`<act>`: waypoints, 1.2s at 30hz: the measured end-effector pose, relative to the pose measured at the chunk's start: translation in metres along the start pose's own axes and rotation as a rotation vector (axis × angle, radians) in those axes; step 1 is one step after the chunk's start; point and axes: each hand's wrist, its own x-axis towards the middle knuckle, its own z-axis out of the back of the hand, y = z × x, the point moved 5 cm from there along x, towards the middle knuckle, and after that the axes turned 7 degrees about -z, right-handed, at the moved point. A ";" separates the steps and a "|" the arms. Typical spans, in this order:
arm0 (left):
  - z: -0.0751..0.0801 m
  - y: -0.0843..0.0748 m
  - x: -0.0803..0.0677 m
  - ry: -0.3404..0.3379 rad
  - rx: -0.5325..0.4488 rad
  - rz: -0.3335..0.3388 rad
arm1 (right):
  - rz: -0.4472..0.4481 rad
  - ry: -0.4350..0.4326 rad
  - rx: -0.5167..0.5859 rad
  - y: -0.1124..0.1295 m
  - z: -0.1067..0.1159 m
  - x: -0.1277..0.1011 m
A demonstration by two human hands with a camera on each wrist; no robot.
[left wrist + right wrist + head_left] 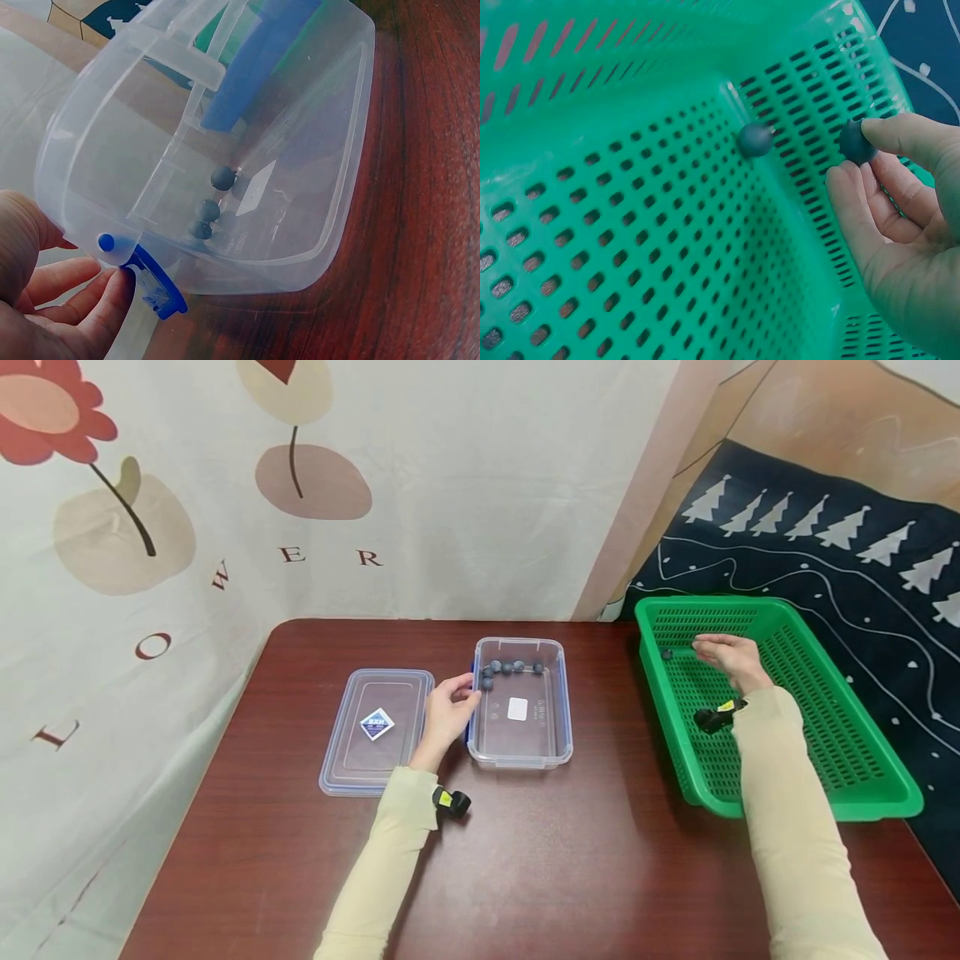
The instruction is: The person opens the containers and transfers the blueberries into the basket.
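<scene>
My right hand point(731, 658) pinches a blueberry point(857, 141) between thumb and fingertips, up over the far part of the green basket point(693, 802). Another blueberry point(755, 140) lies on the basket floor near its far wall. A clear plastic box point(519, 762) stands open on the table, with several blueberries point(507, 668) along its far end and far left corner. At the box's left side, my left hand point(448, 710) grips the edge, fingertips against the blue latch point(157, 285).
The clear lid point(352, 760) with a blue-and-white diamond label lies left of the box, under the left forearm in the head view. A white printed cloth point(480, 485) hangs behind the table point(585, 877). Dark cloth with white trees point(810, 527) is beyond the basket.
</scene>
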 end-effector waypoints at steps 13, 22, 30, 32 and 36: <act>0.000 -0.001 0.000 0.001 0.026 -0.012 | -0.063 -0.058 0.190 -0.006 0.000 0.000; -0.001 0.001 0.000 0.002 0.019 -0.006 | 0.085 -0.021 0.282 0.028 -0.011 -0.011; 0.000 -0.002 -0.001 0.004 0.010 -0.019 | 0.178 0.028 0.388 0.066 -0.029 -0.025; 0.000 -0.003 -0.001 0.003 0.014 -0.026 | 0.196 0.034 0.404 0.074 -0.034 -0.027; 0.000 -0.003 -0.001 0.004 0.012 -0.023 | 0.247 0.049 0.411 0.087 -0.045 -0.031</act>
